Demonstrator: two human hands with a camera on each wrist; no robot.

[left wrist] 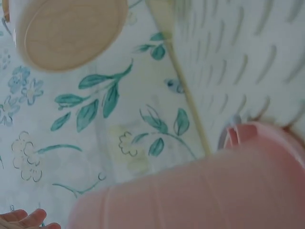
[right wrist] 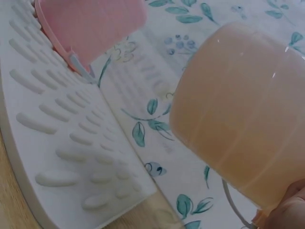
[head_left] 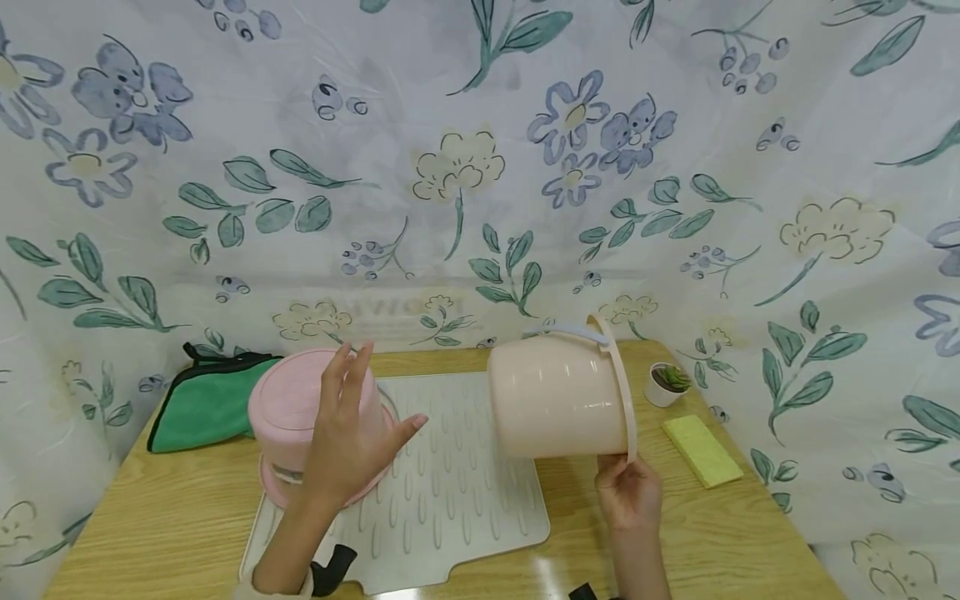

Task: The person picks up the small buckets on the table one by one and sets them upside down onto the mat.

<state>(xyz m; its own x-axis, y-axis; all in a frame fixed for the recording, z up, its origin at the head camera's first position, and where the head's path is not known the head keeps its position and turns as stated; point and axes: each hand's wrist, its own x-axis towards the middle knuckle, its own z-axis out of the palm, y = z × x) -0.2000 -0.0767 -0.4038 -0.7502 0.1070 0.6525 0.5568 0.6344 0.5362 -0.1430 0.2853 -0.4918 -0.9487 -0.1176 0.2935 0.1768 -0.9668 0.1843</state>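
Spreading to both sides of the right hand's grip is a wooden table [head_left: 180, 517], and on it, left of that grip, lies a white ribbed draining mat [head_left: 450, 467]. Directly above the grip a cream bucket [head_left: 558, 396] is held up on its side, base toward the left hand, mouth facing right; its inside is hidden. Beside the left hand, a pink bucket [head_left: 288, 392] stands upside down on the mat, its contents out of sight. Beyond it to the left sits a black-edged green pouch [head_left: 206, 404].

The right hand [head_left: 630, 492] reaches up from below, fingers and thumb pinching the cream bucket's rim. The left hand [head_left: 348, 433] is raised, fingers extended and thumb spread wide, holding nothing; whether it touches the pink bucket I cannot tell.

Right of the right grip lies a yellow sponge cloth [head_left: 702, 450]; farther back, a white pot [head_left: 660, 392] contains a succulent [head_left: 672, 379].
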